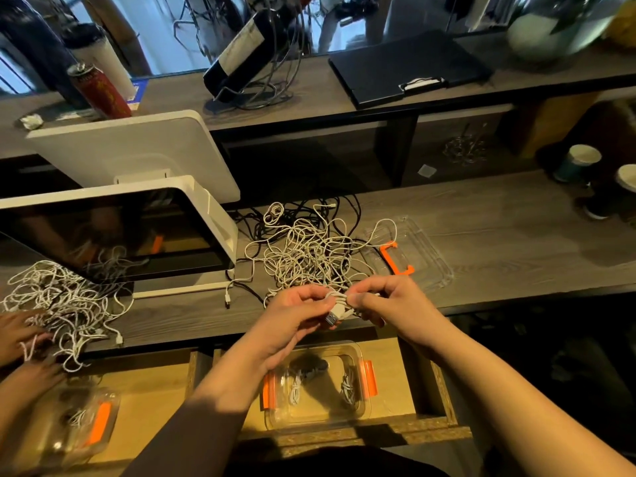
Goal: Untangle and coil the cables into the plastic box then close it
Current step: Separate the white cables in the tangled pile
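A small white cable bundle point(339, 304), its USB plug pointing down-left, sits pinched between both hands above the near edge of the worktop point(481, 235). The left hand point(296, 318) curls its fingers and thumb round the plug end; the right hand point(385, 301) pinches the coiled loops from the other side. Just behind them lies a tangled heap of white and black cables point(306, 249). The clear lid point(409, 253) with an orange clip rests beside that heap on the right. Below the hands, the open plastic box point(316, 383) sits in a drawer, holding a few coiled cables. At far left, another person's hands point(20, 332) touch a second tangle point(65, 301).
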A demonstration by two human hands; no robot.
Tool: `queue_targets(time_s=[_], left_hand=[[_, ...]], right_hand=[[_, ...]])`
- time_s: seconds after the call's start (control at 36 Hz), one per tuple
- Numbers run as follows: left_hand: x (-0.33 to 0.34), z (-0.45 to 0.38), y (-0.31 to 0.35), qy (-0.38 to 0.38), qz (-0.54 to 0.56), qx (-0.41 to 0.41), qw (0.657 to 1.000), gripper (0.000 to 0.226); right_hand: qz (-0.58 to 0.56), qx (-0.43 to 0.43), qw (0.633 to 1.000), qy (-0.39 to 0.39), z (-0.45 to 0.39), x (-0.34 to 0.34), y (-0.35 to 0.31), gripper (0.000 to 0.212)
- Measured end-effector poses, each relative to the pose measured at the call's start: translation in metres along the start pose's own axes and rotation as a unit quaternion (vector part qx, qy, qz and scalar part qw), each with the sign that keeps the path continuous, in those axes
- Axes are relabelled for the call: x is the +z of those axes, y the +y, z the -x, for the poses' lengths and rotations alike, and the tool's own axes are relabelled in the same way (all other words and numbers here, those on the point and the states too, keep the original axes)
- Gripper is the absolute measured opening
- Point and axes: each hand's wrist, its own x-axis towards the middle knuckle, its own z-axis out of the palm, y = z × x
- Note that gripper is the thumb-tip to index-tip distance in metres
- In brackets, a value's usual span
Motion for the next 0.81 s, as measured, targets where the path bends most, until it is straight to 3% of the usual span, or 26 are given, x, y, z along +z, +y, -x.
queue_targets(time_s=[0.14,0.25,0.44,0.67,0.81], left_hand=[[-0.008,0.001,-0.007,0.005,-0.015,0.000,1.000,0.021],[-0.016,0.000,-0.013,0.021,-0.026,0.002,0.999,0.022],[-0.033,-0.012,-0.032,0.103,-0.074,0.027,0.992,0.019],[-0.065,-0.032,-0.099,0.162,-0.185,-0.079,0.966,0.021],[-0.082,-0.034,-0.135,0.215,-0.188,-0.117,0.951,0.009]], right_hand=[[0.064,0.027,0.996,-0.058,-0.003,-0.004,0.001,0.023],[0.048,0.041,0.993,-0.101,-0.010,-0.002,0.003,0.036],[0.071,0.017,0.997,-0.029,-0.024,0.014,0.038,0.021],[0.071,0.155,0.985,0.035,-0.025,0.051,0.109,0.035],[0.083,0.214,0.973,0.026,-0.031,0.071,0.149,0.028]])
